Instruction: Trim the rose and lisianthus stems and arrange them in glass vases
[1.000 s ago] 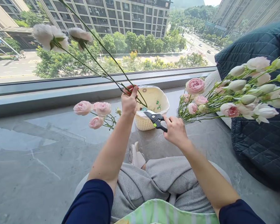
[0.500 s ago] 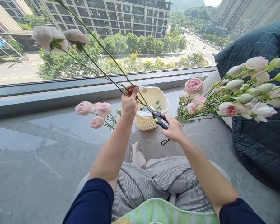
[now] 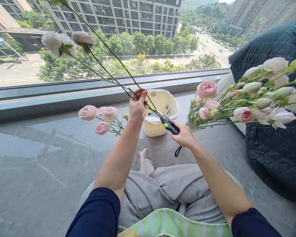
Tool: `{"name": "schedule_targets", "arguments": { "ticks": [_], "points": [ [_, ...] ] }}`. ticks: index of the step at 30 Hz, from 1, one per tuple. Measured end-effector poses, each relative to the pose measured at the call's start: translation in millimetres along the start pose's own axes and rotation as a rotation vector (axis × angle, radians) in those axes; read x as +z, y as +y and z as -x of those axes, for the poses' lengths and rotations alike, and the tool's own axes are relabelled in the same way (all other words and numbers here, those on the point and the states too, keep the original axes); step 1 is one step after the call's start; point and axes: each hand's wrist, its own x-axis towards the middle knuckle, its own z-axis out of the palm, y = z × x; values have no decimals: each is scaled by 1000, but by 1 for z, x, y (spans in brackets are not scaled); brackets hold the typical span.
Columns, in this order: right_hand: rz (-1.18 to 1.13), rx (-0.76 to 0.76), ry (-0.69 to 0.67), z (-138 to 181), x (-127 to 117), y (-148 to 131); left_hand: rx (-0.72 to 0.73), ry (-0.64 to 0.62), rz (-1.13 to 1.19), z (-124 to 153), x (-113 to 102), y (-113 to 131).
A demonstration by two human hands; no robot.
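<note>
Quick pass, biggest first: I sit on a grey stone floor [image 3: 39,171] by a long window [image 3: 138,42] looking over apartment blocks and trees, with a low ledge [image 3: 88,93] along its foot. A dark quilted cushion [image 3: 273,154] is on my right, and in front of it a glass vase [image 3: 192,124] holds a big bunch of pink and white lisianthus [image 3: 251,95]. A wicker basket [image 3: 158,128] sits by the ledge, and a few cut pink lisianthus [image 3: 98,118] lie on the floor left of my hand. My striped grey trousers [image 3: 162,194] fill the bottom of the view. My left hand [image 3: 137,107] is closed firmly around long flower stems [image 3: 118,74], with white blooms [image 3: 59,44] up top left and the stem ends angled down past my fist over the basket. My right hand [image 3: 185,136] is closed on the handles of black pruning shears [image 3: 168,124], their tip right at the stems, a loop of cord [image 3: 178,151] dangling. I cannot tell if the blades are open or shut. Holding the stems taut and the blades square across them should give the cleanest cut.
</note>
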Motion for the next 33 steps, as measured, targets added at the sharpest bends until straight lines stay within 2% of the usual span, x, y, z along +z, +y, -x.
{"name": "schedule_targets", "arguments": {
  "ticks": [8,13,21,26,29,33],
  "points": [
    [129,1,46,3,3,-1,-16,42,-52,-4,-5,-5],
    [220,5,71,7,1,-2,-10,-1,-79,2,-1,-2],
    [130,51,95,16,-8,1,22,20,-58,4,5,4],
    [99,23,104,21,-14,6,32,1,-56,15,13,8],
    [104,-12,79,25,-18,7,51,-16,-87,25,16,13],
    [84,-54,-24,34,-29,8,87,-56,-140,36,19,23]
  ]
}}
